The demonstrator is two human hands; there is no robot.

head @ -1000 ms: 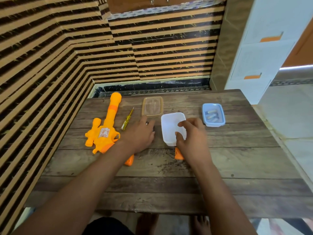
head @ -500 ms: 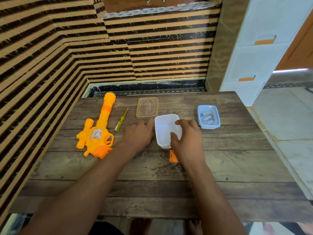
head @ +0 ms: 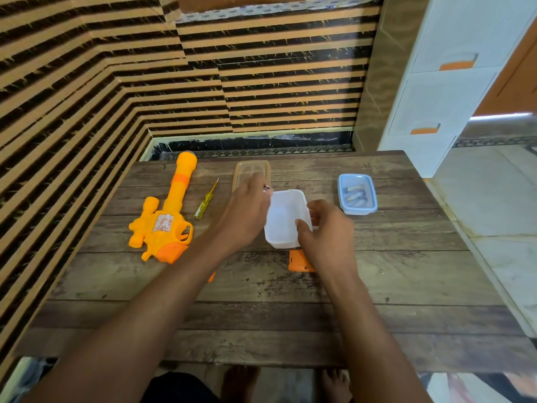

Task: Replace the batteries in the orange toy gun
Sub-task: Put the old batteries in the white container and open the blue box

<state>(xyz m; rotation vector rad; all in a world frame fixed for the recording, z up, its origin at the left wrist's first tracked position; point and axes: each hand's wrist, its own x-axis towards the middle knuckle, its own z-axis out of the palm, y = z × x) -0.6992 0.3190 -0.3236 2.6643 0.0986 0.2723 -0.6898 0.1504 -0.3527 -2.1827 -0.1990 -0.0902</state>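
Here the orange toy gun [head: 165,222] lies near the table's [head: 261,315] left edge. Right of it, the right hand [head: 328,237] grips a white tub's [head: 286,219] rim, half hiding an orange battery cover [head: 297,261]; the left hand's [head: 247,213] fingers lie straight alongside. Farther right, a blue tub's [head: 343,181] batteries [head: 355,194] blur.

Left hand [head: 247,210] sits further up the counter [head: 377,271] now, fingertips over the brown lid [head: 251,171]. Right hand [head: 325,231] now pinches the white tub [head: 283,216] wall.

We count one orange toy gun [head: 171,225], one screwdriver [head: 206,199], one brown container [head: 242,169], one white container [head: 283,218], and one blue container [head: 341,196] holding three batteries [head: 355,195].
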